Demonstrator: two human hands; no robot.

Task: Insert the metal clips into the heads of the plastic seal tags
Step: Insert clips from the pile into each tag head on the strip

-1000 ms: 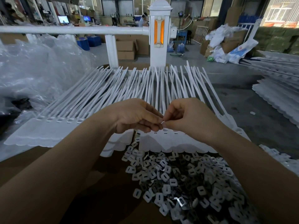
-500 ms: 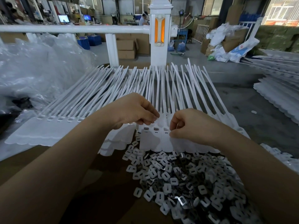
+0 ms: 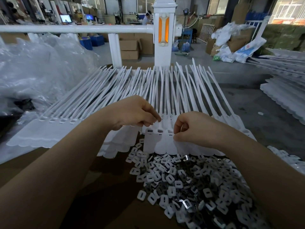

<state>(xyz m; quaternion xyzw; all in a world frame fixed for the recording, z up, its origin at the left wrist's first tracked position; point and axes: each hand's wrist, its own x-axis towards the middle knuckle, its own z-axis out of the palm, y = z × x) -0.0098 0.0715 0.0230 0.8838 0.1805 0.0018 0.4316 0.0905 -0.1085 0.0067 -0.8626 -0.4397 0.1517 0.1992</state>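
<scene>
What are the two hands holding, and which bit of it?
The right hand pinches the white seal tags at the head end. The left hand has its fingers curled over the tags; whether it holds a clip cannot be told.

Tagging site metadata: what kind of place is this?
Likely a factory or warehouse assembly floor: rows of white seal tags at a bench, a loose pile of metal clips, stacked cardboard boxes on the concrete floor behind.

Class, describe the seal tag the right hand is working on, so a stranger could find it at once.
Start at the white post with the orange strip, then follow the straps down to the tag heads. It is the tag head touching the right hand; the two on its left show dark slots.
</scene>
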